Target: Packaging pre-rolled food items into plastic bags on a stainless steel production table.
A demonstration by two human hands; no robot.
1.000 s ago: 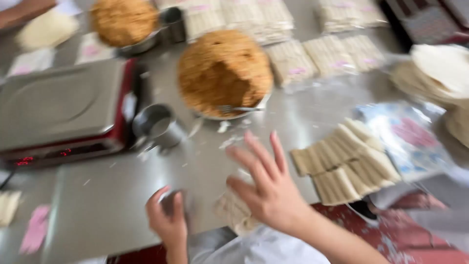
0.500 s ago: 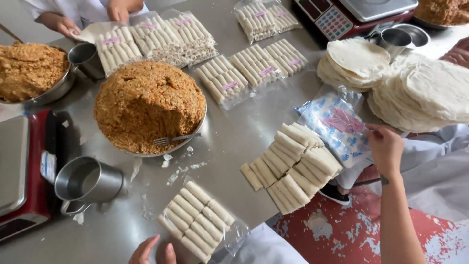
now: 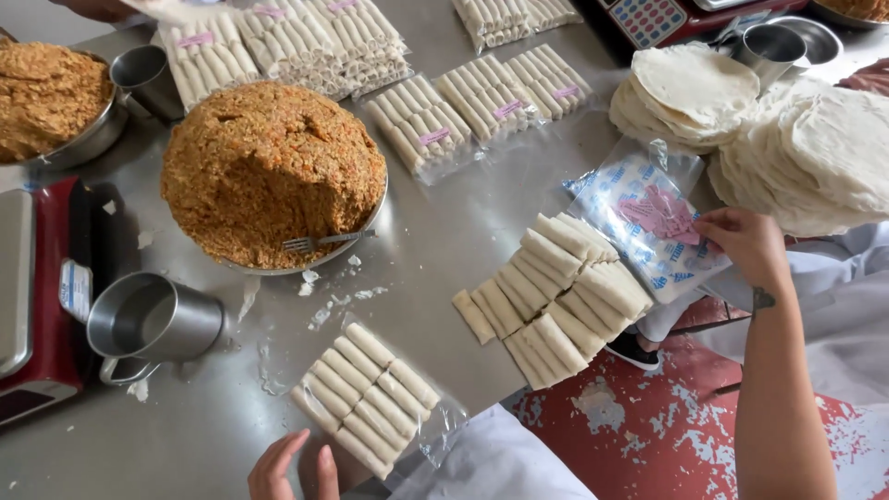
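My right hand (image 3: 748,243) reaches out to the right and pinches a pink label (image 3: 665,215) lying on a stack of clear printed bags (image 3: 639,222). My left hand (image 3: 294,470) rests at the bottom edge of the steel table (image 3: 444,268), fingers apart, touching the near end of a clear bag packed with pale rolls (image 3: 369,394). A loose pile of unbagged rolls (image 3: 548,294) sits between the two hands at the table edge.
A big metal bowl heaped with brown filling (image 3: 270,171) holds a fork (image 3: 319,242). A steel mug (image 3: 148,322) stands by a red scale (image 3: 37,296). Round wrappers (image 3: 787,130) are stacked at right. Packed roll bags (image 3: 463,106) line the back. Another person's hand (image 3: 102,7) shows top left.
The view has swung left and settled. My right hand went from the table's middle out to the bag stack at right and took the pink label. My left hand stays by the packed rolls.
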